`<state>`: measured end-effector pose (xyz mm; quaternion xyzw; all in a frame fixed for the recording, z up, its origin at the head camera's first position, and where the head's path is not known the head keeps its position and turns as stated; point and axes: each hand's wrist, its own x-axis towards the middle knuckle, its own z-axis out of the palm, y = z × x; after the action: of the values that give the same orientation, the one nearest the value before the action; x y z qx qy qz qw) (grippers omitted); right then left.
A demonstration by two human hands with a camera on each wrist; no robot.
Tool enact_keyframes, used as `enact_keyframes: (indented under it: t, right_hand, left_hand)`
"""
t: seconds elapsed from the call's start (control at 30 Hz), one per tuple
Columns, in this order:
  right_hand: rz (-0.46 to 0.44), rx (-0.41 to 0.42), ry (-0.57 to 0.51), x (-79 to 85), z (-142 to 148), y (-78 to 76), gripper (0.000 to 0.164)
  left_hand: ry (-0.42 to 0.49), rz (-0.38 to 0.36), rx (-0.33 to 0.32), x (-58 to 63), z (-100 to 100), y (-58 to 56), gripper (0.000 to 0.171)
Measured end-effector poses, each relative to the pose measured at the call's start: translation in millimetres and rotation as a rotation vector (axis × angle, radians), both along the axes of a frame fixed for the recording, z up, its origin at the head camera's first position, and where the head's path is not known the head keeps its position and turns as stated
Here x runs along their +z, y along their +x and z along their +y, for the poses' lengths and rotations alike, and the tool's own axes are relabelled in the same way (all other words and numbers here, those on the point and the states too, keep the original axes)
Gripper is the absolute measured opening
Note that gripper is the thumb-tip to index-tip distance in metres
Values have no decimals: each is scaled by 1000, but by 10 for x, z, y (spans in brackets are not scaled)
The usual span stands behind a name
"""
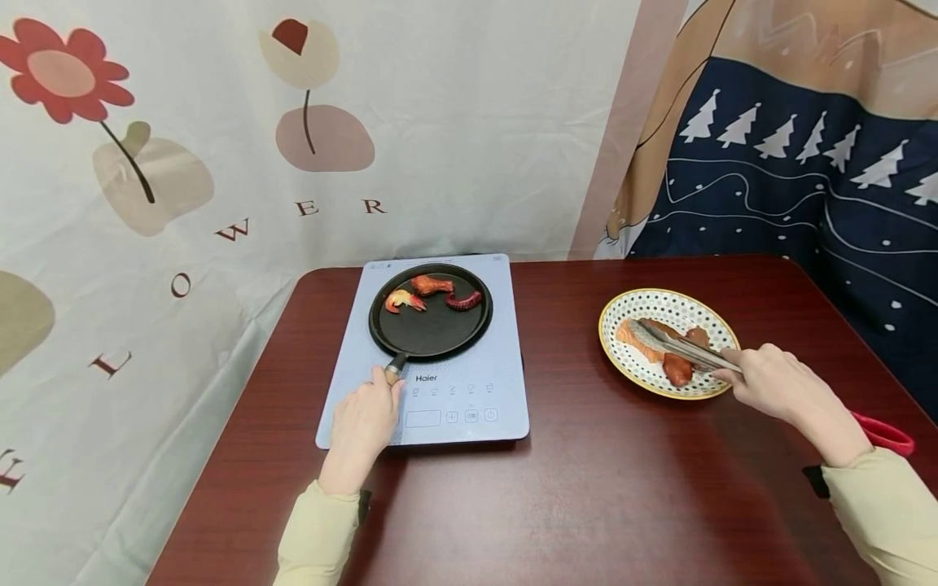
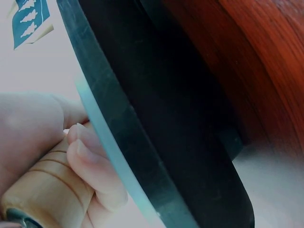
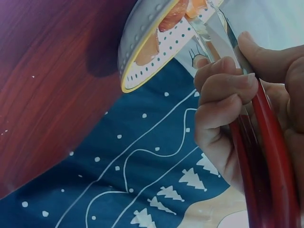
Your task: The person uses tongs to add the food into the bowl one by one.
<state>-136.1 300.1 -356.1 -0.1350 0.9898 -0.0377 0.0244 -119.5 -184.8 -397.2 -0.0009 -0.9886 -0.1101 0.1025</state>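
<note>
The pan handle (image 2: pixel 50 187) looks wooden, the tabletop (image 1: pixel 579 488) (wood-grained) glossy.

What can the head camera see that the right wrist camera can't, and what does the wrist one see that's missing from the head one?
Only the head view shows the frying pan on the cooker, the shrimp, drumstick and tentacle in it, and the left hand holding its wooden handle.

Only the right wrist view shows the bumpy outside of the plate and the part of the red handles beside the palm.

Both show the right hand gripping the tongs, food on the plate, the table and the blue cloth with white trees.
</note>
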Motion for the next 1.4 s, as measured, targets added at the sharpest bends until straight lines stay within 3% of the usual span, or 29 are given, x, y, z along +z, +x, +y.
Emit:
enact_keyframes:
  t: [0.53, 0.9, 1.4]
  right_hand:
    - [76, -37, -48, 66, 64, 30, 34]
    - [152, -22, -44, 154, 75, 43, 41]
    - [203, 18, -82, 233, -21, 1, 35]
  left_hand:
    - [2, -8, 1, 2, -2, -4, 30]
    - [-1, 7, -4, 2, -2, 9, 29]
    - [3, 5, 0, -1, -3, 8, 29]
